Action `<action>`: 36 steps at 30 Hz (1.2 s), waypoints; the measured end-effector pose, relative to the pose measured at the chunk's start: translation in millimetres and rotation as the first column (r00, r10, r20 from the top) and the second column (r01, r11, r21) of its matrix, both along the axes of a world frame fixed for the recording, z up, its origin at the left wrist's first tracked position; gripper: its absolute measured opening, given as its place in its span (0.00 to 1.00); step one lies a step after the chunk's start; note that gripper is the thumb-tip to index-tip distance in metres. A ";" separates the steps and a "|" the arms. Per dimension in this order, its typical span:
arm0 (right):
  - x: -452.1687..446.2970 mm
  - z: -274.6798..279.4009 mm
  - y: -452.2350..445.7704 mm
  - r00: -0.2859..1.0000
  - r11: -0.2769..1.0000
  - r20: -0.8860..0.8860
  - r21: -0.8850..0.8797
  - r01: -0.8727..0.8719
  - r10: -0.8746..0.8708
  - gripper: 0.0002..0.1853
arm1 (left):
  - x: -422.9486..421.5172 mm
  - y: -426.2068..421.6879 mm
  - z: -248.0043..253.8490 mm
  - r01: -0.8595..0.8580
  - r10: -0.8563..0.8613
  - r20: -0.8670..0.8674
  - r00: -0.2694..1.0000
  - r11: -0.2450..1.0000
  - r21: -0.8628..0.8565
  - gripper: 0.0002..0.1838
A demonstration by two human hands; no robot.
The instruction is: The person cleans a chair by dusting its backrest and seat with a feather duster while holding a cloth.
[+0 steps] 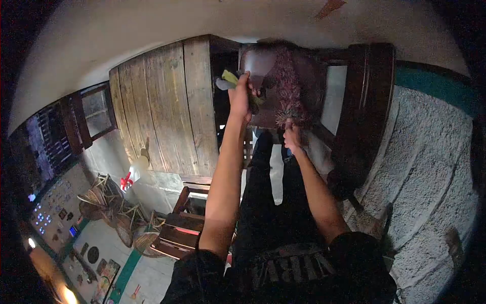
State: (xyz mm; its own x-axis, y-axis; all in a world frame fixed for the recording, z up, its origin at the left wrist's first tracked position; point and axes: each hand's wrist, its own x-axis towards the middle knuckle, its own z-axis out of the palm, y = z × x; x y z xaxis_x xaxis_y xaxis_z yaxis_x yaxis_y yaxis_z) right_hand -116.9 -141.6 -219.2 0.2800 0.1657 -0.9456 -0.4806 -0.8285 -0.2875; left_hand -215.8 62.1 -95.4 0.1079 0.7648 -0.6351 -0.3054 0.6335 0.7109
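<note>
My left hand (242, 99) is closed around a crumpled cloth (230, 78) with yellow-green and grey parts, held above the left side of a dark, glossy brown tabletop (260, 63). Across that surface runs a shaggy purplish table runner (287, 81), its near end fringed and paler. My right hand (291, 138) pinches this fringed end at the tabletop's near edge. Part of the cloth is hidden inside my left fingers.
A plank wooden table (162, 106) stands at the left. On its near edge is a spray bottle (135, 169) with a red trigger. A slatted wooden chair (177, 230) is below it. Woven baskets (121, 223) lie farther left. A rough white wall (420, 192) rises at right.
</note>
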 end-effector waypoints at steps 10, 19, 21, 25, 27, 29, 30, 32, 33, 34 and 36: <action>-47.0 17.4 14.4 0.999 0.992 0.053 0.123 -0.012 0.005 0.27 | -21.8 3.1 -1.8 -0.005 0.006 0.040 0.999 1.000 -0.023 0.10; -59.2 -88.6 -36.6 0.801 0.904 0.529 0.132 -0.406 0.282 0.26 | -35.0 -3.9 -17.8 0.041 -0.041 0.098 0.994 0.999 0.008 0.11; -58.1 -80.3 -34.9 0.712 0.854 0.589 0.069 -0.516 0.383 0.29 | -32.6 -7.5 -17.1 -0.002 0.002 0.090 0.996 1.000 0.006 0.10; -51.0 -71.4 -41.4 0.503 0.717 0.850 0.252 -0.650 0.157 0.29 | -35.3 -14.1 -30.7 0.001 0.005 0.143 0.990 0.999 -0.037 0.10; -59.9 -75.5 -42.1 0.747 0.889 0.634 0.202 -0.411 0.202 0.28 | -36.2 -17.1 -30.6 0.027 -0.021 0.125 0.992 0.999 -0.046 0.09; -59.7 -48.7 -30.8 0.901 0.956 0.387 0.129 -0.262 0.195 0.26 | -37.6 -20.6 -36.4 0.028 -0.022 0.140 0.990 0.999 -0.040 0.09; -58.2 -38.2 -27.4 0.961 0.975 0.211 0.086 -0.203 0.181 0.25 | -37.6 -21.5 -35.9 0.025 -0.020 0.152 0.988 0.999 -0.033 0.09; -44.5 -43.4 -33.8 0.914 0.931 0.306 0.162 -0.326 0.267 0.25 | -38.0 -22.8 -34.0 0.016 -0.011 0.141 0.990 0.999 -0.035 0.09; -43.2 -50.8 -35.9 0.883 0.899 0.355 0.197 -0.391 0.306 0.25 | -37.8 -22.6 -31.7 0.006 -0.001 0.128 0.992 0.999 -0.035 0.09; -41.9 -59.2 -38.6 0.848 0.863 0.407 0.226 -0.453 0.339 0.25 | -38.3 -22.0 -31.1 0.003 0.001 0.130 0.991 0.999 -0.033 0.09; -44.5 -63.1 -37.2 0.883 0.919 0.407 0.204 -0.338 0.235 0.24 | -39.0 -20.4 -29.2 0.017 -0.013 0.131 0.991 0.999 -0.029 0.09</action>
State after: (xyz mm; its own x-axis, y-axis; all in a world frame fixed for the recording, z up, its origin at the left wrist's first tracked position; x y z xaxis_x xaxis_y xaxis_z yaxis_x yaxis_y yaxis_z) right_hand -161.3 -178.8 -282.4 0.4994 0.5187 -0.6939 -0.0502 -0.7823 -0.6209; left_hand -254.8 41.7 -124.6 0.2025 0.7434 -0.6375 -0.3850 0.6590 0.6461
